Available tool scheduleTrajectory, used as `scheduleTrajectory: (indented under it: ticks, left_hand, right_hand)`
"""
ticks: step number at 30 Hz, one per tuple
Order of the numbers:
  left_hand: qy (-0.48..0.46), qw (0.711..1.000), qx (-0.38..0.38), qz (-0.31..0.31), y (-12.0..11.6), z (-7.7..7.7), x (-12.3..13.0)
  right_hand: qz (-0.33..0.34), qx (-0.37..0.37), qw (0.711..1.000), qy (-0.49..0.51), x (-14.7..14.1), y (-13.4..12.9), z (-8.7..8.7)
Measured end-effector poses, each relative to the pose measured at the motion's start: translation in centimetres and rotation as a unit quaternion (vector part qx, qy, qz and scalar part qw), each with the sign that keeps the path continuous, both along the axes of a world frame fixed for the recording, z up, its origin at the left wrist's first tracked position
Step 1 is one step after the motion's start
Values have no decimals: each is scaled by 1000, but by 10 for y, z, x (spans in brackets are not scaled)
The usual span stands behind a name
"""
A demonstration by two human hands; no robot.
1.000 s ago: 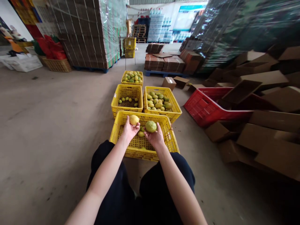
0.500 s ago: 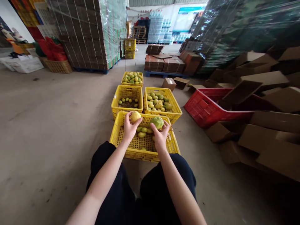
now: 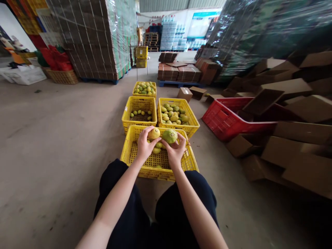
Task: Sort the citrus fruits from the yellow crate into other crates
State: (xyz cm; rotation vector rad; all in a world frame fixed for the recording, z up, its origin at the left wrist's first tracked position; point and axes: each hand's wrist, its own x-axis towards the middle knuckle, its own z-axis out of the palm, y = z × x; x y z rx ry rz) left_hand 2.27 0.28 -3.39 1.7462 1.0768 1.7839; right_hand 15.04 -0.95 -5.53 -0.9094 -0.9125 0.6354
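Observation:
Above the nearest yellow crate (image 3: 158,172), my left hand (image 3: 145,144) is closed on a yellow fruit (image 3: 154,133). Beside it, my right hand (image 3: 175,149) grips a larger green fruit (image 3: 169,136), its round end facing up towards me. The two hands are close together, thumb tips about touching. Several yellow-green fruits (image 3: 156,150) lie in the crate beneath, partly hidden by my hands.
Behind stand a crate with a few fruits (image 3: 139,99), a fuller crate (image 3: 193,128) and a farther full one (image 3: 144,83). On the right are a red crate (image 3: 223,122) and cardboard boxes (image 3: 293,148). Wrapped pallet stacks (image 3: 85,41) rise behind.
My hands have come closer together, the left one shifting right with the yellow fruit. The green fruit has moved slightly left and turned, so its round end now shows. The view has shifted slightly.

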Motion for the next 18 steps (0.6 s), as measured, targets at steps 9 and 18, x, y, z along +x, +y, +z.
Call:
scheduleTrajectory:
  ticks: [9,18]
  left_hand:
    - [-298,907,-239,-180,8,7,-4]
    - [-419,814,-312,-252,13,7,-11]
  right_hand:
    - [107,-56,982,145,10,2,2]
    - [234,-55,938,249,26,6,3]
